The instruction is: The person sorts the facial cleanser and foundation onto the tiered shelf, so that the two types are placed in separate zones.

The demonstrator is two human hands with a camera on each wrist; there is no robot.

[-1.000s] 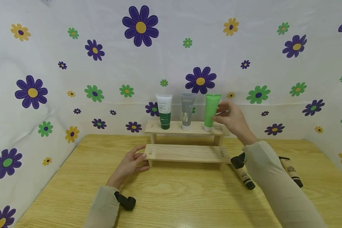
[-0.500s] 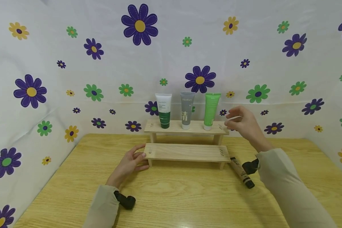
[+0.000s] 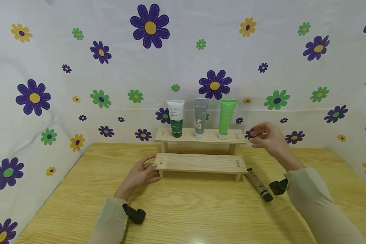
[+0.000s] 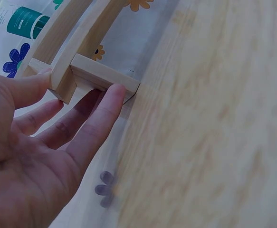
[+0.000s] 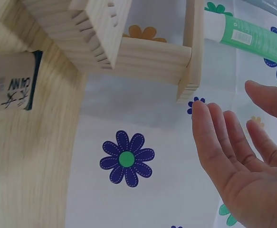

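Note:
A two-tier wooden display rack point(image 3: 201, 162) stands on the table, and my left hand point(image 3: 140, 173) holds its lower step at the left end. In the left wrist view the thumb point(image 4: 31, 90) lies at the board's edge and the fingers reach round the end leg. Upright on the upper step are a white-and-green tube point(image 3: 176, 118), a grey tube point(image 3: 200, 118) and a bright green tube point(image 3: 227, 118), caps down. My right hand point(image 3: 271, 140) hangs empty in the air right of the rack, fingers loosely bent, apart from the green tube.
A tan tube with a black cap point(image 3: 260, 185) lies on the wood-grain table point(image 3: 177, 210) by the rack's right front leg. Behind the table hangs a white cloth point(image 3: 183, 61) printed with flowers. My right sleeve point(image 3: 317, 200) covers part of the table's right side.
My right hand has let go of the green tube and drawn back to the right and slightly down. The tube stays upright. My left hand keeps its place on the rack.

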